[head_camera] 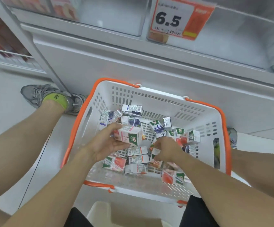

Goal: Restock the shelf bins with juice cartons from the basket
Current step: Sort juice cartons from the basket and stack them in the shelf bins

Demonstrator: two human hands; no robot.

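Head view: your left hand (107, 143) grips a pink carton (129, 135) lifted over the basket (157, 95), right hand (165, 150) fingers pinching another among the loose cartons, likely gathering several for the shelf bins (110, 18) above.

My left hand (106, 143) at nine o'clock, fingers curled in a grip — right hand (164, 149) at three, knuckles up, fingers bent downward.

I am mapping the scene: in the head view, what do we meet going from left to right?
Shoe → left hand holding a carton → right hand → basket's right rim.
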